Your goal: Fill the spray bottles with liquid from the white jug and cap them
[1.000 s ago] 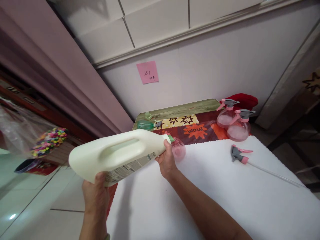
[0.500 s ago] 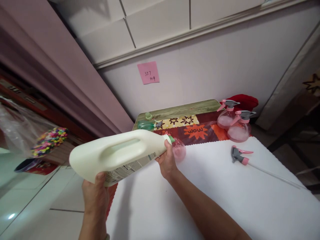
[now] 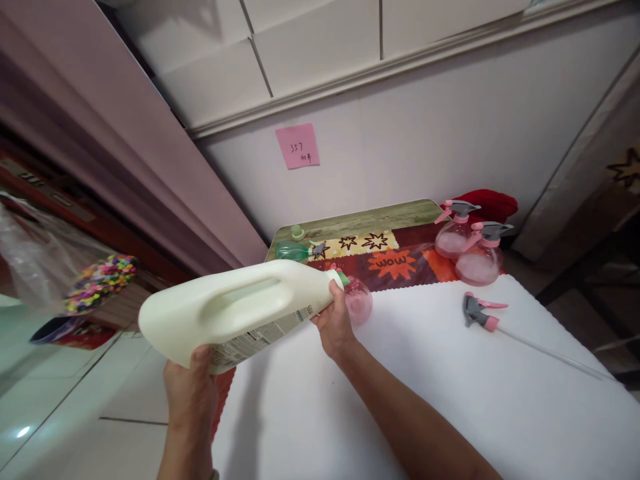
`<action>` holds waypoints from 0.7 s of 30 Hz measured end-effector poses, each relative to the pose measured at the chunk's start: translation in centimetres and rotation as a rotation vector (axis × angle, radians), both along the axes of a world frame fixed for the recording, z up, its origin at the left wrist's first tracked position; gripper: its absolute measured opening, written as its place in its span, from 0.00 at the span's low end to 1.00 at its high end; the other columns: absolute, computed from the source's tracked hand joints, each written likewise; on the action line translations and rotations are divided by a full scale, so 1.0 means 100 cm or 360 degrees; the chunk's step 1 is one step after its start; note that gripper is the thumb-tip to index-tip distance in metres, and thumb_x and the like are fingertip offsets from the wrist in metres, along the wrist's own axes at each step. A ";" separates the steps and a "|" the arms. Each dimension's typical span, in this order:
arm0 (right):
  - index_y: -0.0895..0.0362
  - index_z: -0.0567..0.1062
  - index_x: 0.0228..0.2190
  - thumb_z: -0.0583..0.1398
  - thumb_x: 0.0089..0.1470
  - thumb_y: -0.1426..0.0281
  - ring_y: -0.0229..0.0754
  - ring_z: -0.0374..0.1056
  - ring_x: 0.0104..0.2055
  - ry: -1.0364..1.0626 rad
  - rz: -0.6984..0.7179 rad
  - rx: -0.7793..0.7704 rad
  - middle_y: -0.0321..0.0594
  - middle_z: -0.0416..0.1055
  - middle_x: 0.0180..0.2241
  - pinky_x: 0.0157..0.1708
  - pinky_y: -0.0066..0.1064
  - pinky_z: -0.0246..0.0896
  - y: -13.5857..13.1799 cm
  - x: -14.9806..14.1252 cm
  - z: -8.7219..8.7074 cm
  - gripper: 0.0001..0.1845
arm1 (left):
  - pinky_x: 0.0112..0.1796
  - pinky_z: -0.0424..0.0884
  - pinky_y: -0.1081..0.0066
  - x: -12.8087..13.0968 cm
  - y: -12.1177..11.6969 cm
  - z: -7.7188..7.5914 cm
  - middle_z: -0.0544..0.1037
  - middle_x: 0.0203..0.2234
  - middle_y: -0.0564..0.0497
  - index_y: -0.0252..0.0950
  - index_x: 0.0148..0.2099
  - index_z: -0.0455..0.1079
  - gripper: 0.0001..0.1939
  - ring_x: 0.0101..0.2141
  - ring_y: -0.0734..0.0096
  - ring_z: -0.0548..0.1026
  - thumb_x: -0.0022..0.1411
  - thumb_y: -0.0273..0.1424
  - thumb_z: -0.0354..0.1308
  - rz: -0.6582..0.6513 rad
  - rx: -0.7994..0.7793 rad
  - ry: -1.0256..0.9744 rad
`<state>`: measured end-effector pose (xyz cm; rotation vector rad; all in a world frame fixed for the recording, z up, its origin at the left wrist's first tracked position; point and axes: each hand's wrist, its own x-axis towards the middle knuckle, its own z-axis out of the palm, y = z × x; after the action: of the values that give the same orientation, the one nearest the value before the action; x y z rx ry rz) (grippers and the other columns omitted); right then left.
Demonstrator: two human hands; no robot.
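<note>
White jug (image 3: 247, 319) tilted partly over the white cloth (image 3: 445, 360), green spout (image 3: 345, 279) by the pink btl (image 3: 360, 304); we've L hand (image 3: 189, 387) gripping jug's base end, R hand (image 3: 334, 327) gripping its neck. Sprayer head (image 3: 479, 312) w/ tube (image 3: 550, 354) lies to R.

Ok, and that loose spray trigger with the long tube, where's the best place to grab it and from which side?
Probably by the pink collar, pinched from above and the near side: the loose spray trigger lies on the white cloth, its pink lever juts out on the far side, its thin tube trails right, and two pink spray bottles stand beyond.
</note>
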<state>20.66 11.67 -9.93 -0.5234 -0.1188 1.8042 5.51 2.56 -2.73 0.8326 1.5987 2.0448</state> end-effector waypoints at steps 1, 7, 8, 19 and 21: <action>0.51 0.78 0.52 0.61 0.57 0.50 0.45 0.74 0.53 -0.0001 0.0002 -0.0005 0.39 0.79 0.53 0.41 0.32 0.75 0.000 0.000 0.000 0.27 | 0.49 0.78 0.62 -0.001 0.000 0.000 0.83 0.48 0.43 0.37 0.55 0.76 0.37 0.51 0.51 0.79 0.41 0.39 0.78 0.0001 -0.0008 -0.0008; 0.51 0.78 0.52 0.61 0.56 0.51 0.46 0.74 0.54 0.0005 -0.0011 -0.0020 0.39 0.79 0.54 0.42 0.33 0.75 0.000 0.000 0.001 0.26 | 0.47 0.78 0.66 0.003 -0.001 0.003 0.84 0.47 0.43 0.37 0.54 0.77 0.35 0.50 0.53 0.80 0.42 0.39 0.77 0.0035 -0.0034 -0.0002; 0.51 0.78 0.52 0.61 0.56 0.51 0.46 0.74 0.54 0.0009 -0.0012 -0.0018 0.39 0.79 0.54 0.42 0.33 0.75 0.000 -0.001 0.001 0.26 | 0.46 0.79 0.68 0.004 -0.001 0.004 0.84 0.46 0.44 0.38 0.54 0.77 0.34 0.49 0.54 0.80 0.43 0.38 0.77 0.0034 -0.0054 -0.0013; 0.52 0.77 0.52 0.61 0.56 0.50 0.46 0.74 0.53 -0.0006 0.0000 -0.0009 0.41 0.78 0.54 0.41 0.34 0.75 0.001 -0.001 0.000 0.28 | 0.35 0.80 0.72 -0.002 -0.001 0.001 0.84 0.45 0.43 0.40 0.58 0.75 0.39 0.44 0.56 0.82 0.42 0.38 0.77 -0.0015 -0.0085 -0.0108; 0.53 0.77 0.52 0.61 0.56 0.51 0.47 0.74 0.52 -0.0008 0.0000 -0.0023 0.41 0.79 0.54 0.41 0.34 0.75 0.001 -0.001 0.001 0.28 | 0.34 0.79 0.75 -0.002 -0.001 0.001 0.85 0.44 0.43 0.39 0.58 0.75 0.40 0.43 0.57 0.83 0.40 0.37 0.78 -0.0013 -0.0059 -0.0099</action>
<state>20.59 11.74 -9.82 -0.5382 -0.1091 1.8051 5.26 2.47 -2.66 0.7538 1.5916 2.0092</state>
